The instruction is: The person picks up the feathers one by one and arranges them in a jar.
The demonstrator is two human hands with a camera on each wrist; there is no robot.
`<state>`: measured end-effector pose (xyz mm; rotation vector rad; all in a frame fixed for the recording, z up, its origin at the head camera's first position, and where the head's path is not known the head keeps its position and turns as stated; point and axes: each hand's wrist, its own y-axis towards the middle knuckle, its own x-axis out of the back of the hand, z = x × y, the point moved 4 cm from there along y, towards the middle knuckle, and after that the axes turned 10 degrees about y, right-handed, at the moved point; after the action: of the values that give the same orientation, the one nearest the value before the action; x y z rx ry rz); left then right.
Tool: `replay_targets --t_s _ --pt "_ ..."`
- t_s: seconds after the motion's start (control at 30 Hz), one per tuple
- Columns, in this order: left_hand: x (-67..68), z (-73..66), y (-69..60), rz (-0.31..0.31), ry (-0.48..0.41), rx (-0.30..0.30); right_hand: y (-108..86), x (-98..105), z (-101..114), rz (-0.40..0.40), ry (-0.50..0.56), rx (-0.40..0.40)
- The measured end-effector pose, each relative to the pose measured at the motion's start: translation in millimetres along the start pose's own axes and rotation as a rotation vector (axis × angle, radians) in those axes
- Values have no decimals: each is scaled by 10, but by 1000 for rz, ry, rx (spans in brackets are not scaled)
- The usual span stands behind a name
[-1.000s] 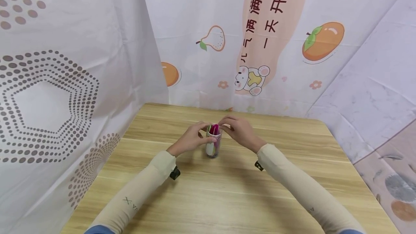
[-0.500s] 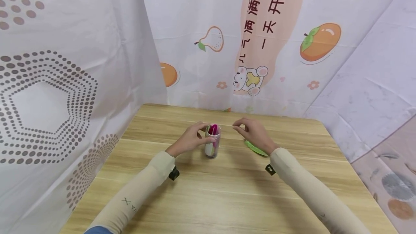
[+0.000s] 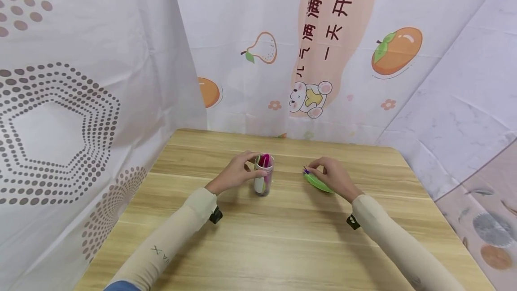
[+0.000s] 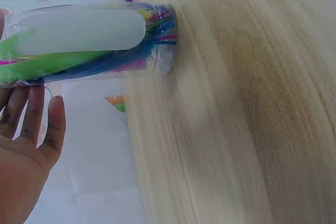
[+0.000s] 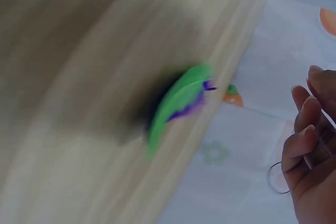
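Note:
A clear jar [image 3: 264, 188] with a pale label stands on the table, holding several coloured feathers [image 4: 63, 66] in green, blue and pink. My left hand [image 3: 235, 175] holds it near the top, thumb in front and fingers behind. To the right of the jar lie a green feather [image 3: 319, 185] and a purple feather [image 5: 191, 106], side by side. Over their left end is my right hand [image 3: 334, 177], fingers loosely bent and thumb near the index finger. In the right wrist view, nothing shows in the fingers [image 5: 302, 148], and the feathers lie apart from them.
The wooden table [image 3: 258, 246] extends in front of and around the jar. A printed white curtain [image 3: 242, 8] hangs behind its far edge, and a dotted curtain [image 3: 48, 138] hangs at the left. Black devices [image 3: 216, 215] sit under both wrists.
My right hand has left the jar's mouth and moved right to the feathers on the table, which now show from under it. The left hand stays at the jar.

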<state>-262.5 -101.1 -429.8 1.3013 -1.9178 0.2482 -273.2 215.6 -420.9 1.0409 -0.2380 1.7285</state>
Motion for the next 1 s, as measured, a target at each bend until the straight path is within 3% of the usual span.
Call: replay_targets --t_s 0.2,0.6,1.0 --pt "6 -15 -2 1 4 -4 -189 47 -167 5 11 -51" --pt "4 -18 -5 -3 18 -1 -430 62 -468 -13 -100 -133" --pt "6 -16 -3 -1 8 -5 -597 -14 -642 42 -136 -268"
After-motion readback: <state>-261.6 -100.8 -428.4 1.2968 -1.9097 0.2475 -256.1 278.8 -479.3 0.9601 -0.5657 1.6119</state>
